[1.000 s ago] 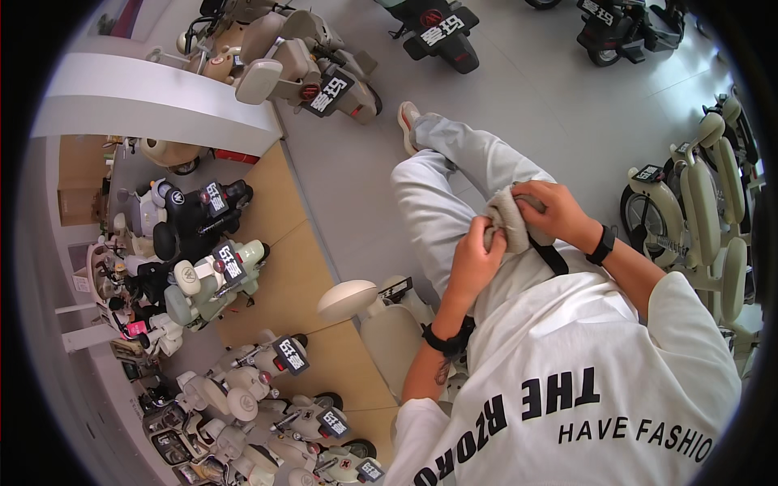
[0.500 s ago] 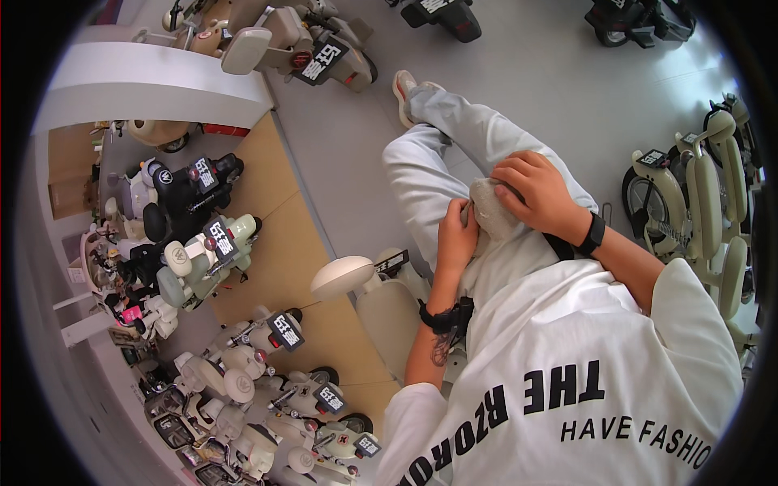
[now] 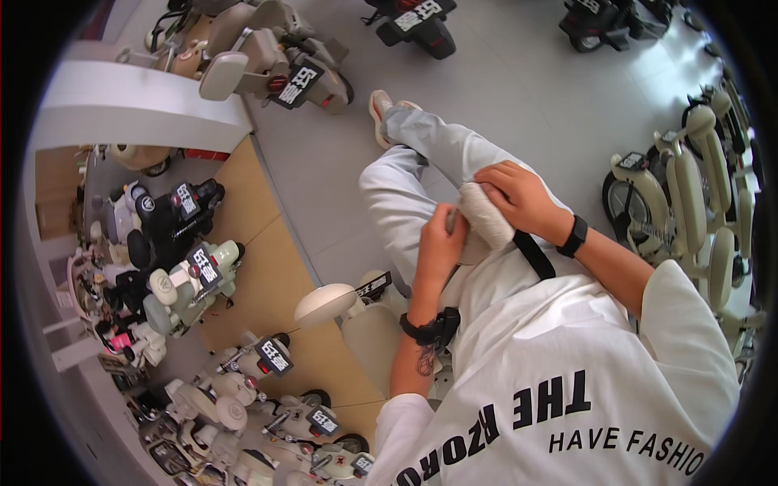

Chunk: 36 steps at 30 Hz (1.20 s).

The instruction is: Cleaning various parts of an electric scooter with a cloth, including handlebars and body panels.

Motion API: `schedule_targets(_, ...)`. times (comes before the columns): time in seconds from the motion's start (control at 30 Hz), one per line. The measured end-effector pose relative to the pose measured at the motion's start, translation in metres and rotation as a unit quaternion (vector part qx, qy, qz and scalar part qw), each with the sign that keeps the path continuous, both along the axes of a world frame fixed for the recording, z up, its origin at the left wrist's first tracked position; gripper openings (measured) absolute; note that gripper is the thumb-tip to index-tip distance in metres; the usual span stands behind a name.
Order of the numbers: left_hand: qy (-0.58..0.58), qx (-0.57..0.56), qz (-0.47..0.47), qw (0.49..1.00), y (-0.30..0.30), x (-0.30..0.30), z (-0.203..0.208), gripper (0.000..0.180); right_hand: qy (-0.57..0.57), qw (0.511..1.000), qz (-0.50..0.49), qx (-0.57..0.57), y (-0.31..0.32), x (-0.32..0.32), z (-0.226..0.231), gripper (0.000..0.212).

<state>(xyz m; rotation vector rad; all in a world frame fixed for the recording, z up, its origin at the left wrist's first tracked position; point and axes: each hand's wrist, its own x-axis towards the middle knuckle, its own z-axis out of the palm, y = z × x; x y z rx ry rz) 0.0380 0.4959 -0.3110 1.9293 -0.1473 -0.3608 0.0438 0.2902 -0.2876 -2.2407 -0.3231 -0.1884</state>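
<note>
A thick off-white cloth with a fuzzy, towel-like surface [image 3: 485, 217] lies folded or rolled over my lap, held in both hands. My left hand [image 3: 440, 249] is closed, its curled fingers gripping the cloth's left edge. From the right, my right hand [image 3: 523, 201] presses its bent fingers over the top of the roll. A black strap [image 3: 536, 256] runs from beneath the cloth's right end toward my shirt. The cloth's underside and my left fingertips are hidden.
I sit with my legs crossed in pale trousers [image 3: 397, 190]. Beside my left arm is a cream scooter [image 3: 328, 304]. Several scooters stand on the left beyond a tan floor strip [image 3: 267, 251]. Cream two-wheelers [image 3: 693, 190] line the right, and a dark scooter [image 3: 417, 28] stands ahead.
The cloth now looks more tightly rolled, its ribbed top turned up between my hands. More of the black strap shows. The whole view has shifted slightly.
</note>
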Motion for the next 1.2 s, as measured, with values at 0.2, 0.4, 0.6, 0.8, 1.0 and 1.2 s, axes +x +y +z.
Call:
schedule_targets(0.2,-0.066,0.005,0.026,0.997,-0.001,0.003,-0.031,0.022,0.112,0.99,0.055,0.069,-0.008,0.023,0.004,0.019)
schedule_targets(0.4,-0.228,0.087,-0.098,0.965,-0.072,0.007,0.03,0.027,0.368,0.866,0.032,0.337,-0.055,0.032,-0.046,0.027)
schedule_targets(0.6,-0.015,-0.072,-0.131,0.989,-0.039,0.035,-0.02,0.033,0.194,0.978,-0.077,-0.021,-0.01,0.016,-0.016,0.028)
schedule_targets(0.8,-0.022,-0.024,-0.088,0.996,0.004,0.04,-0.095,0.05,0.311,0.95,0.027,0.029,-0.007,0.045,-0.003,0.037)
schedule_targets(1.0,-0.147,0.118,-0.105,0.977,-0.097,0.024,0.028,0.042,0.452,0.81,0.243,0.283,-0.086,0.061,-0.099,0.031)
schedule_targets(1.2,-0.029,0.076,-0.093,0.992,-0.068,0.02,0.022,0.046,0.282,0.924,0.23,0.113,-0.042,0.053,-0.052,0.027)
